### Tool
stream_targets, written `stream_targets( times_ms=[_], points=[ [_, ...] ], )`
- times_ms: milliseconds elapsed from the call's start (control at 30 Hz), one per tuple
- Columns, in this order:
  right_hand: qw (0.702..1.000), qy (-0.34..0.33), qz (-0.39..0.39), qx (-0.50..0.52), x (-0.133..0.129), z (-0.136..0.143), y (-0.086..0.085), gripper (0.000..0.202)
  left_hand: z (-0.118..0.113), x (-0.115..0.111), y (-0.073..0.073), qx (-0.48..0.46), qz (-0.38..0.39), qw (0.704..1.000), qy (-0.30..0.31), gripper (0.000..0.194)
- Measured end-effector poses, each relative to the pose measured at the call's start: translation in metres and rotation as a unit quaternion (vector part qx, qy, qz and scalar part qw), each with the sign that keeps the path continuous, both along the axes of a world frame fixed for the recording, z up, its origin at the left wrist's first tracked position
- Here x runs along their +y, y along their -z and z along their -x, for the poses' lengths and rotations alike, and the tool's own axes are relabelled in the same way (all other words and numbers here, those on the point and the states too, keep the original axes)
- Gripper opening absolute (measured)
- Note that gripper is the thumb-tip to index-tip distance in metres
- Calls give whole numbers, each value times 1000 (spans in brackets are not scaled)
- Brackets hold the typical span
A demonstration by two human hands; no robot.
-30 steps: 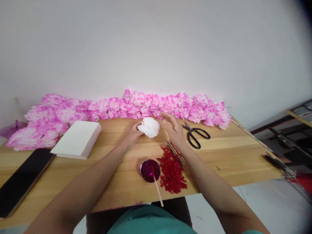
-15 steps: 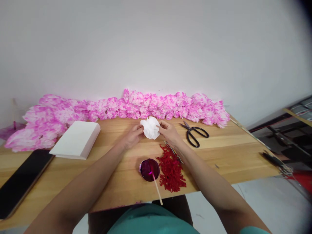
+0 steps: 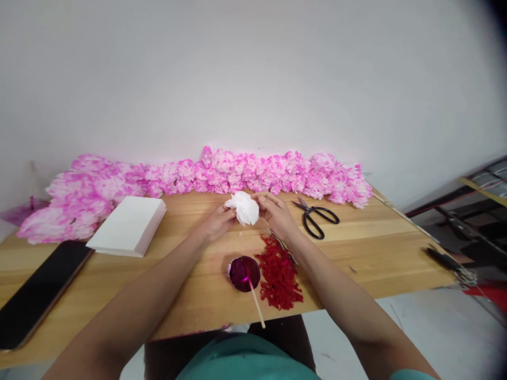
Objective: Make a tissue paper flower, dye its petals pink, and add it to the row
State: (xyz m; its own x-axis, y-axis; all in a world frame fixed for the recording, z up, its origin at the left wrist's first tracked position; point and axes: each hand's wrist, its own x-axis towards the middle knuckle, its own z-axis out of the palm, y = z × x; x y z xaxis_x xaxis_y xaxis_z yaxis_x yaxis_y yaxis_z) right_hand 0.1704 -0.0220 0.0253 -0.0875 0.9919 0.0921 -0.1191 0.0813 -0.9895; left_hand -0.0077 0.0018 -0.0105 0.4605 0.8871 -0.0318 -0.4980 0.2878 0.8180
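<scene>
White paper flower (image 3: 246, 209): it is in the middle of the frame, between the left hand (image 3: 217, 224) and the right hand (image 3: 275, 212). It looks lifted off the bench (image 3: 356, 243).
Flower shape: it is puffy and almost round, so I see no clear long way to it. One ruffled bit pokes out to the upper left, over the left fingers.
Left hand: its fingertips are pinched on the flower's left side, and part of them is hidden behind the paper. From here, the flower is to the right and a little higher in the frame.
Right hand: it is bent in toward the flower's right edge. From here, the flower is just to the left. The tips are small and close to the paper, so I cannot tell if they pinch it.
Nearer hand: both are very close, one on each side. Only the left one surely has hold of the flower.
Purple cup (image 3: 240, 274): it is below the flower in the frame, with a thin stick (image 3: 257, 306) leaning out toward the bottom edge.
Red strips (image 3: 281, 279): they are in a pile just right of the cup, by the right arm.
Scissors (image 3: 307, 210): they lie right of the right hand, not touching it.
Pink and white flowers (image 3: 273, 169): they make a long row by the wall, above both hands in the frame.
</scene>
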Motion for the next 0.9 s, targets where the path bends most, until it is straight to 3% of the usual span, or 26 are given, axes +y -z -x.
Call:
stream_targets(
  times_ms=[100, 200, 300, 667, 900],
  points=[
    [998, 1, -28, -54, 6, -5, 5, 31, 0, 1, 0, -23, -1, 999, -31, 42],
    [979, -19, -92, -183, 8, -3, 10, 46, -2, 2, -1, -41, -5, 998, -57, 35],
    [963, -31, -109, -244, 4, 3, 10, 51, -4, 2, -4, -52, -9, 996, -71, 33],
    [967, 53, -138, -210, 1, 5, 11, 20, -10, -4, -9, -7, -26, 997, -76, 37],
    [958, 63, -128, -248, -1, 3, 6, 17, -8, -7, -16, 18, -8, 995, -102, 40]
  ],
)
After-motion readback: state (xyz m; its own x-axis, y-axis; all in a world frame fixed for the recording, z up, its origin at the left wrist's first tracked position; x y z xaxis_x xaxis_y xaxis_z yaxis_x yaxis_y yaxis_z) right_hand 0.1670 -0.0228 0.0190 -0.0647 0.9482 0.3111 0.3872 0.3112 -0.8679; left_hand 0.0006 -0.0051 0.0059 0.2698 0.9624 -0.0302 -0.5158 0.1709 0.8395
